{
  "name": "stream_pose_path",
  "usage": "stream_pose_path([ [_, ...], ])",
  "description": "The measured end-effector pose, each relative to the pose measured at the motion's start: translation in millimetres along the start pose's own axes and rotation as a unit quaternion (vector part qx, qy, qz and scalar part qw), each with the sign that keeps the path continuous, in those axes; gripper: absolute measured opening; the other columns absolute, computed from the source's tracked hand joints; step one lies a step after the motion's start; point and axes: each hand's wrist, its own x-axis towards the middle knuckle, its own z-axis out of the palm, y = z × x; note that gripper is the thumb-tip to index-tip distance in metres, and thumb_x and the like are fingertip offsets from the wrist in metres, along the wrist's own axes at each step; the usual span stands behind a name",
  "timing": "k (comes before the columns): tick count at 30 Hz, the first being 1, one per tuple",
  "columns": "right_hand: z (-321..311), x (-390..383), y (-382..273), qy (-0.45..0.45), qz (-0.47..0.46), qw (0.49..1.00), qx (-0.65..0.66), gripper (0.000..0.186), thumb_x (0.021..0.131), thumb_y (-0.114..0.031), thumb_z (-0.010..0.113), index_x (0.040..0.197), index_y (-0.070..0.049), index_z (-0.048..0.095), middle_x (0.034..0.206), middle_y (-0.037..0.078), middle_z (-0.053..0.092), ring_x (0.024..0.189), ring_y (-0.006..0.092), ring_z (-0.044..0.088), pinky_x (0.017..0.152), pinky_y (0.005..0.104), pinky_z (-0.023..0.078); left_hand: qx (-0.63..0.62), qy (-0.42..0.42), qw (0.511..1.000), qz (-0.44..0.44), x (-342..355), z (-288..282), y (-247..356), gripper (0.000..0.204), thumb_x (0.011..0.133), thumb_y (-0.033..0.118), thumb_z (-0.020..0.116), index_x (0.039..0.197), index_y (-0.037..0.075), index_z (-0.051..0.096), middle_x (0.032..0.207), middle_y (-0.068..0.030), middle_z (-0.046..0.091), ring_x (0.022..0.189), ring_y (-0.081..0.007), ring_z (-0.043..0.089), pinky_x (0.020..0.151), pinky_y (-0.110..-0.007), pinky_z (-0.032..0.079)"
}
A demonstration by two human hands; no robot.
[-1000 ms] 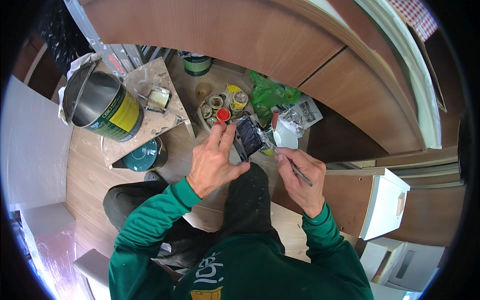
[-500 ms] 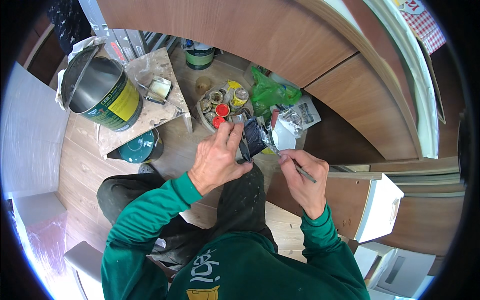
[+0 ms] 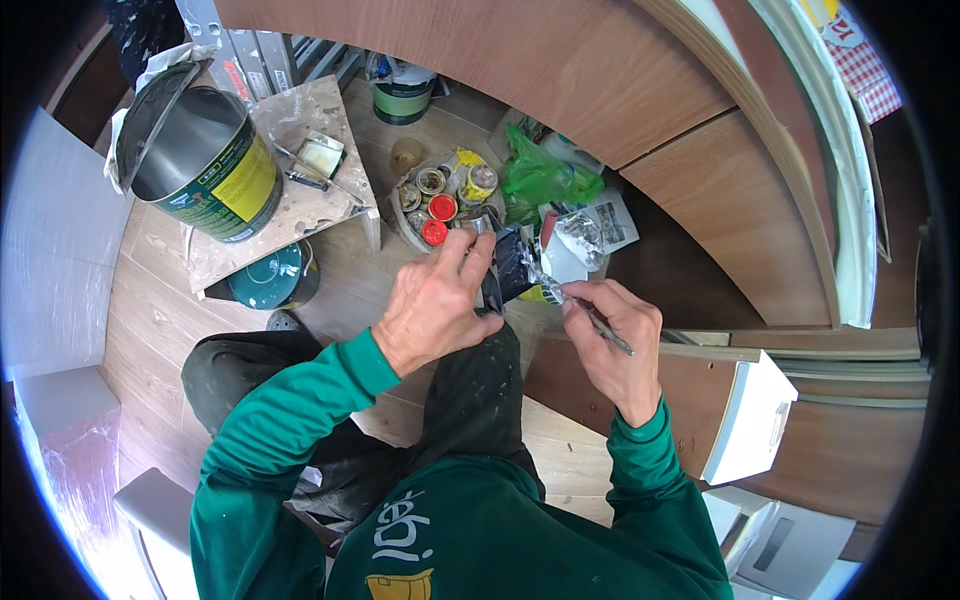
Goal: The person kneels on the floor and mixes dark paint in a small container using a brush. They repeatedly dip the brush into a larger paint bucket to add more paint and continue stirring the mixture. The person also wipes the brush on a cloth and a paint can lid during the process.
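My left hand (image 3: 440, 300) grips a small dark, box-like container (image 3: 511, 262) by its near left side, thumb below and fingers above. A slim grey-handled tool (image 3: 606, 328) is pinched in my right hand (image 3: 618, 345). Its light, smeared tip meets the right edge of the dark container; whether it is a brush or a small spatula cannot be made out. Just beyond lie a white piece (image 3: 567, 262) and crumpled foil (image 3: 578, 238). Left of them, a round tray (image 3: 412, 232) carries several small jars and cans, among them red-topped ones (image 3: 441, 207).
A large open paint bucket (image 3: 215, 165) stands on a spattered low stool (image 3: 345, 120) at left, beside a small tray with a brush. Beneath is a teal-lidded bucket (image 3: 270, 278). A green bag (image 3: 545, 175) lies by the wooden cabinet front (image 3: 520, 60). An open drawer (image 3: 750, 415) juts at right.
The view has shifted slightly. The tool in my right hand has its tip a little closer against the dark container, and its handle has tilted slightly. My left hand keeps its grip.
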Motion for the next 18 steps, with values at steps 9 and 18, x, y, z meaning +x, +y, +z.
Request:
stream_pose_path([
  [9, -4.9, 4.5, -2.9, -0.034, -0.042, 0.998, -0.026, 0.018, 0.081, 0.002, 0.07, 0.098, 0.002, 0.075, 0.086, 0.015, 0.072, 0.07, 0.0244, 0.07, 0.066, 0.0323, 0.054, 0.003, -0.017, 1.0, -0.001, -0.9, 0.5, 0.1, 0.088, 0.061, 0.027, 0.093, 0.137, -0.001, 0.057, 0.125, -0.0176, 0.057, 0.09, -0.0379, 0.07, 0.073, -0.047, 0.059],
  [18, -5.9, 2.6, -4.9, -0.053, -0.022, 0.998, -0.019, 0.021, 0.077, 0.004, 0.069, 0.097, 0.002, 0.075, 0.09, 0.018, 0.072, 0.075, 0.0356, 0.072, 0.069, 0.038, 0.057, 0.001, -0.037, 0.999, -0.007, -2.8, 2.8, 2.3, 0.089, 0.058, 0.025, 0.093, 0.136, -0.002, 0.057, 0.124, -0.0169, 0.056, 0.088, -0.0366, 0.071, 0.074, -0.045, 0.059],
])
